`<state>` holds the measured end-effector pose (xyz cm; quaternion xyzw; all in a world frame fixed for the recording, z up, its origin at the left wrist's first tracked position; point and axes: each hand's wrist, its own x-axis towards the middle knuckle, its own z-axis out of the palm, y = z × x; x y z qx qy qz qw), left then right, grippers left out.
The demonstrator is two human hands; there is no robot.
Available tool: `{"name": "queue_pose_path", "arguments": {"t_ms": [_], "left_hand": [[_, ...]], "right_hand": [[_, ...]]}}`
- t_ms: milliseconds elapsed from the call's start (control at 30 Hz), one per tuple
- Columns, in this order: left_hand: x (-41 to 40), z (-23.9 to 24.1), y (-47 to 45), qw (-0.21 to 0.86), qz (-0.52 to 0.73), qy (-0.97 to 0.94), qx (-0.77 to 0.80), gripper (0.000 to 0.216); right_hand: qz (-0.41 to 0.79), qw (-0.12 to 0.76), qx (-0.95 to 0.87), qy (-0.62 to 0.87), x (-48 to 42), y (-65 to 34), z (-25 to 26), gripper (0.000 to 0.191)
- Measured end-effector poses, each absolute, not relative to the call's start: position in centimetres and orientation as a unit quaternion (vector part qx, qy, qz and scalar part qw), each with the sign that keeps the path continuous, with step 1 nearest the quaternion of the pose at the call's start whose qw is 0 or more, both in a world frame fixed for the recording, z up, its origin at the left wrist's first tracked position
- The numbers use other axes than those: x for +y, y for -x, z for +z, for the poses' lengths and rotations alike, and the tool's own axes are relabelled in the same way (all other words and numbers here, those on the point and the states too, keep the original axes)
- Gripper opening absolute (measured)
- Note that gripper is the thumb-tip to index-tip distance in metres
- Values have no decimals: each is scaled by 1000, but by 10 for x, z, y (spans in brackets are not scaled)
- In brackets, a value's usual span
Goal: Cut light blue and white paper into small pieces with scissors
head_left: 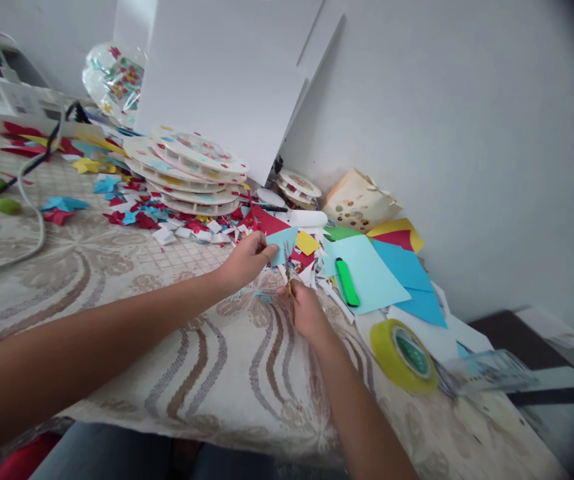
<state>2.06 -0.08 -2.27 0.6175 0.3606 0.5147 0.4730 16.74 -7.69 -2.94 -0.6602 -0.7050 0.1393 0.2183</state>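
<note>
Fingers (269,252): left hand (247,261) pinches small light-blue paper sheet (283,243); right hand (307,312) grips small yellow-handled scissors (288,275)
Paper edge: scissors close to left hand; we fear a nick

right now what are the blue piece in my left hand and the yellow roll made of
The blue piece in the left hand: looks like thin matte paper, flat with straight cut edges. The yellow roll: probably glossy plastic tape, wound layers.
</note>
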Motion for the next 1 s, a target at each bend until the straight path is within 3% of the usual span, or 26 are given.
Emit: {"name": "queue_pose_path", "arguments": {"t_ms": [433,1000], "left_hand": [[6,-28,-21,486,530,-604,343,16],[7,-17,-16,596,582,-485,266,20]], "right_hand": [[158,236,-705,650,-77,-168,-30,39],[200,227,-710,636,-83,-168,-30,40]]}}
